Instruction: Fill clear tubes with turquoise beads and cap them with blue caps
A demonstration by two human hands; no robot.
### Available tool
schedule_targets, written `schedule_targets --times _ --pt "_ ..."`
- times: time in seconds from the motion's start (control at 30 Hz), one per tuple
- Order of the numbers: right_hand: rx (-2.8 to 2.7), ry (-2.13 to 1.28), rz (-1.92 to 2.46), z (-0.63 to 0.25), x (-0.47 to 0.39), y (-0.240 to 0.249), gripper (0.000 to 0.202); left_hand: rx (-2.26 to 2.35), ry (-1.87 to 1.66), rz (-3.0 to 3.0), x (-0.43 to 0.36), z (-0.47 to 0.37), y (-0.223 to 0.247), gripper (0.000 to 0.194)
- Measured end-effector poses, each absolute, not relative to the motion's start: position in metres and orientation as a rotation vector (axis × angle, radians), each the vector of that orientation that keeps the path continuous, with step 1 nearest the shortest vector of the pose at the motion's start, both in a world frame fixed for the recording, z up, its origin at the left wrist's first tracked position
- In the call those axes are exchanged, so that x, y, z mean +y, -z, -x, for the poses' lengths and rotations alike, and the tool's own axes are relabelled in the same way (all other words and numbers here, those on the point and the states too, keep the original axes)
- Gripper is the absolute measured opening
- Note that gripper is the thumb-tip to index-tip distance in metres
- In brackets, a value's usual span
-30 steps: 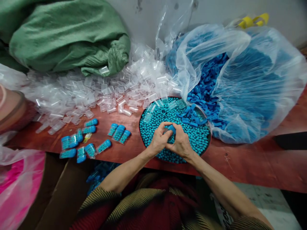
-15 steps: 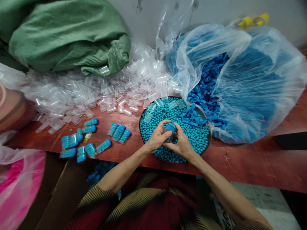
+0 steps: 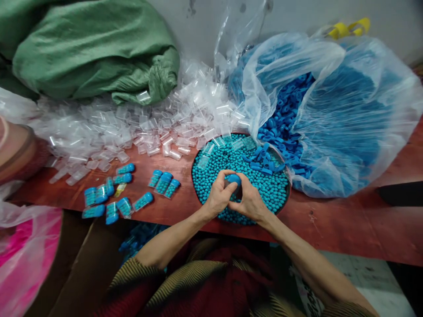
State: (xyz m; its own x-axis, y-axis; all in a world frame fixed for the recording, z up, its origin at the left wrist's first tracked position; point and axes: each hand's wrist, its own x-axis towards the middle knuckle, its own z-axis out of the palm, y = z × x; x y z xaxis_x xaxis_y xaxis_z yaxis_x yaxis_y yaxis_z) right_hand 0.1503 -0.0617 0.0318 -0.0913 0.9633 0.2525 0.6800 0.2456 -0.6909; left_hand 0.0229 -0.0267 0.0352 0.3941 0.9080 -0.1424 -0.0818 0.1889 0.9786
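Observation:
Over a round tray of small turquoise balls, my left hand and my right hand close together around one small bottle with a blue cap. Fingers of both hands wrap its sides, so most of its clear body is hidden. Loose blue caps and a few clear tubes lie on top of the balls. To the left, several capped bottles filled with turquoise balls rest on the red table.
Behind the tray spreads a heap of clear plastic tubes. A translucent bag of blue caps bulges at the right. A green sack sits back left, a pink bucket at far left. The red table's front edge runs before me.
Both hands have drawn slightly lower and closer together around the bottle. Its blue cap now faces up more toward me. Everything else on the table stays in place.

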Motion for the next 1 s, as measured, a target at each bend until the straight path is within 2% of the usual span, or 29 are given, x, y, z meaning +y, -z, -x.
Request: schedule_targets --times 0.07,0.17,0.3,0.4,0.5,0.57,0.67,0.77,1.0 --pt "-1.844 -0.793 1.475 -0.159 -0.060 -0.040 0.066 0.866 -0.813 -1.213 -0.023 -0.018 -0.033 0.038" --pt "-1.788 -1.089 1.424 -0.176 -0.057 -0.047 0.051 0.796 -0.698 -1.228 -0.019 -0.011 -0.033 0.050" --pt "-1.612 -1.162 1.402 -0.185 -0.053 -0.044 0.044 0.805 -0.645 -1.203 -0.020 -0.009 -0.036 0.055" --pt "-1.708 -1.012 1.420 -0.179 -0.057 -0.039 0.055 0.769 -0.661 -1.185 -0.021 -0.010 -0.036 0.056" --pt "-1.930 -0.681 1.510 -0.168 -0.063 -0.035 0.088 0.777 -0.699 -1.193 -0.023 -0.012 -0.037 0.057" --pt "-2.006 -0.464 1.572 -0.161 -0.065 -0.033 0.095 0.809 -0.744 -1.249 -0.024 -0.015 -0.040 0.056" --pt "-1.999 -0.281 1.588 -0.156 -0.066 -0.033 0.082 0.855 -0.801 -1.349 -0.028 -0.018 -0.045 0.050" --pt "-1.981 -0.257 1.559 -0.155 -0.066 -0.035 0.069 0.847 -0.782 -1.334 -0.031 -0.019 -0.048 0.047" --pt "-1.929 -0.253 1.493 -0.155 -0.071 -0.036 0.061 0.823 -0.771 -1.270 -0.037 -0.019 -0.057 0.040"
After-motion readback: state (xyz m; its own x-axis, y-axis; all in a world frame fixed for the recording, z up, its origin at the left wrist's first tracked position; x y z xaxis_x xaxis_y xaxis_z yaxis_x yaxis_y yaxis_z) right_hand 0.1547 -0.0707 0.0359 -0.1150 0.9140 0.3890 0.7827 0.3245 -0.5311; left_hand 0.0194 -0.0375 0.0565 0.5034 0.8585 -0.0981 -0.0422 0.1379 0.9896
